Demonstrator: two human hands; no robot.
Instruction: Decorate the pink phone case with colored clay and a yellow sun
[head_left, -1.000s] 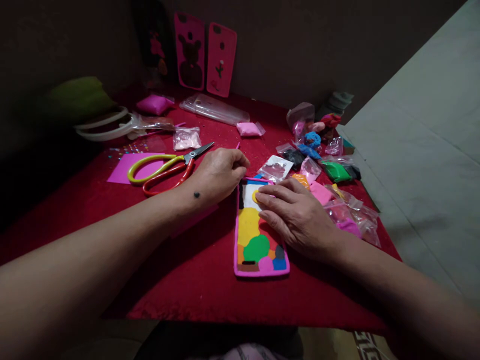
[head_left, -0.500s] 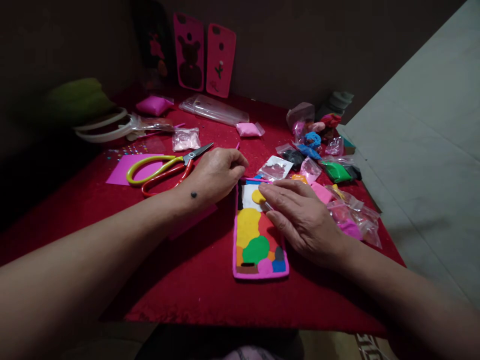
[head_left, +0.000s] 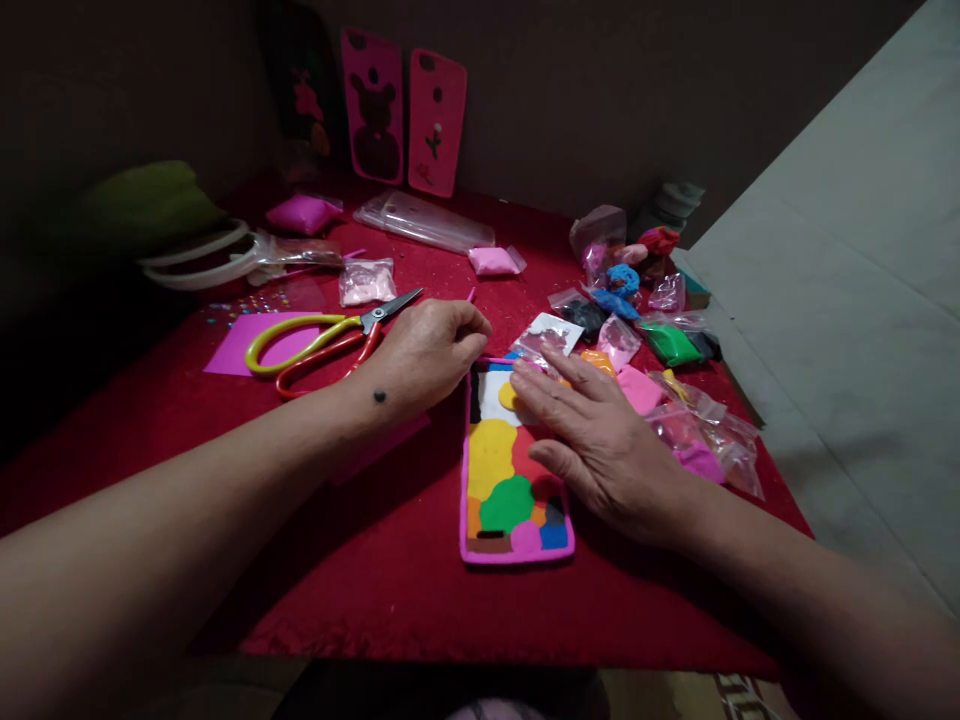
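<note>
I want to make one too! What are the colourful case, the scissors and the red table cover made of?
Colourful case: its patches look like soft clay, matte and opaque, though rubber is possible.
Scissors: blades probably steel, grey with a slight shine; handles likely plastic, smooth red and yellow.
Red table cover: perhaps velvety cloth, dull with a fuzzy-looking front edge.

Dim light leaves the back wall (head_left: 570,110) in deep shadow.

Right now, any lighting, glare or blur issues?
Head view: dim overall, left edge nearly black, floor tiles brightest; glints on the clear bags; shadow on the red cloth below the right hand. Head view, too: multicoloured case reads clearly, no obvious blur.
</note>
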